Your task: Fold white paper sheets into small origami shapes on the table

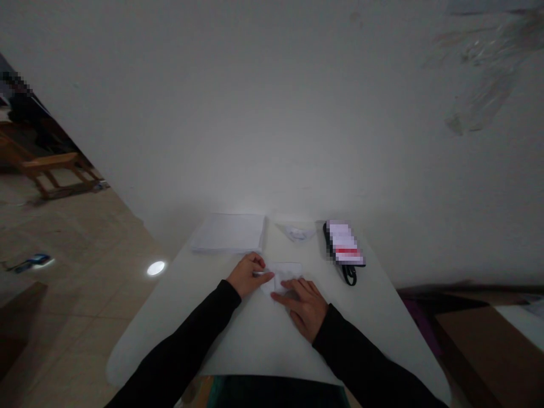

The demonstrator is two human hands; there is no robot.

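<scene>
A small folded piece of white paper lies on the white table between my hands. My left hand pinches its left edge, thumb and fingers closed on it. Spread flat from the right, the fingers of my right hand press down on the paper, with the index finger and thumb near its lower edge. The exact folds are partly hidden under my fingers. Behind my left hand sits a stack of white paper sheets. Another small folded white paper rests farther back, near the wall.
A phone with a lit screen and a black strap lies at the table's back right. A plain wall borders the table's far edge. A brown cardboard box is at the right, and a wooden bench stands far left.
</scene>
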